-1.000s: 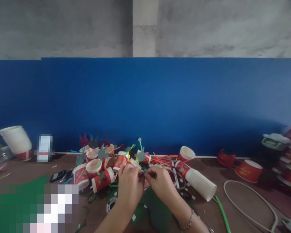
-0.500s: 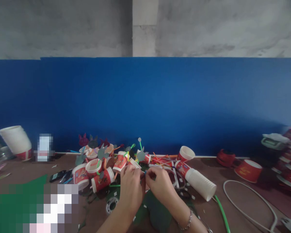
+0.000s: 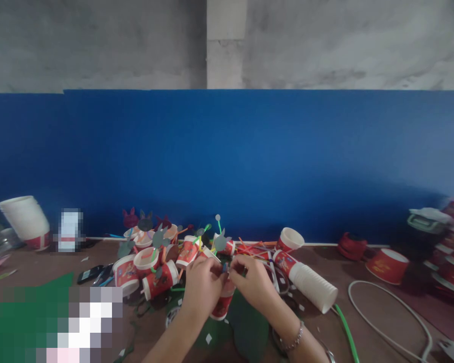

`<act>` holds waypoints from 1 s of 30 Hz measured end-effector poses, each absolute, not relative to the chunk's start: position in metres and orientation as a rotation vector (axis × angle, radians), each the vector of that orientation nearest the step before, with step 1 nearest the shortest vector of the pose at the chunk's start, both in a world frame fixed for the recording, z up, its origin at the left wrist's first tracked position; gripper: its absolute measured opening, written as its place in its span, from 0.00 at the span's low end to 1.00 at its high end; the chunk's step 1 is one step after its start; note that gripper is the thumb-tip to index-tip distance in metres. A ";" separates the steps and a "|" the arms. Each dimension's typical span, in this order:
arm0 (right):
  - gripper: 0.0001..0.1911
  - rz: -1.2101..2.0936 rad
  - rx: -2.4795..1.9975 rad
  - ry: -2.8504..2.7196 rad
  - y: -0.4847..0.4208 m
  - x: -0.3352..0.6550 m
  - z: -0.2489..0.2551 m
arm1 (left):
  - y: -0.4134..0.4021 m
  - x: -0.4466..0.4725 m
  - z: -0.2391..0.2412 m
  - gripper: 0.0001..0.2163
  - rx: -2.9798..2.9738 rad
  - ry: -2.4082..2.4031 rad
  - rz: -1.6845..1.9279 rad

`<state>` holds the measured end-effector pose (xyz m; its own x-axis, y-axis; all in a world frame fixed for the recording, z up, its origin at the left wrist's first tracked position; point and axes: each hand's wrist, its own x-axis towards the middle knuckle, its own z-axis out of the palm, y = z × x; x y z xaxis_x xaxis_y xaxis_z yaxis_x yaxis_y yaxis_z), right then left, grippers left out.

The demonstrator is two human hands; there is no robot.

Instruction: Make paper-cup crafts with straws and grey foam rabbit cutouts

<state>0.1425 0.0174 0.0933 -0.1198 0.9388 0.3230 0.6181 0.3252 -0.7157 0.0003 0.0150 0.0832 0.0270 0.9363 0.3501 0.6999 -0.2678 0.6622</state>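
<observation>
A red paper cup hangs tilted between my hands, low in the middle of the head view. My left hand is closed at the cup's upper part, its fingers partly hiding it. From the right, my right hand comes in with thumb and forefinger pinched together. A small bright blue strip shows between the two sets of fingertips; most of it is hidden. Just beyond my hands lie several red paper cups with coloured stems and grey paper cut-outs.
A nested stack of paper cups lies at right, near a looped white cable and a green tube. A roll of tape sits beside my left forearm. Dark green sheets and white scraps lie underneath. A blue panel stands behind.
My hands have moved slightly apart and turned, with the left shifting a little left. The red cup between them, earlier hidden behind my left hand, now shows.
</observation>
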 end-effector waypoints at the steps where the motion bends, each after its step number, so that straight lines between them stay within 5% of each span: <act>1: 0.05 0.502 -1.401 -1.834 0.019 0.145 0.093 | 0.016 -0.001 0.084 0.01 1.955 1.634 1.086; 10: 0.14 0.121 -1.823 -1.939 0.039 0.174 0.084 | 0.032 -0.021 0.080 0.02 1.770 1.539 1.070; 12: 0.09 0.071 -1.895 -1.983 0.041 0.176 0.084 | 0.036 -0.025 0.078 0.03 1.742 1.543 1.050; 30: 0.15 0.049 -1.970 -2.350 0.029 0.166 0.089 | 0.044 -0.033 0.075 0.02 1.684 1.545 1.007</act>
<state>0.1662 0.0294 0.0888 -0.1730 0.9842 0.0366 0.9819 0.1753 -0.0719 -0.0327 0.0442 0.0747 0.0186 0.9929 0.1173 0.5084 -0.1104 0.8540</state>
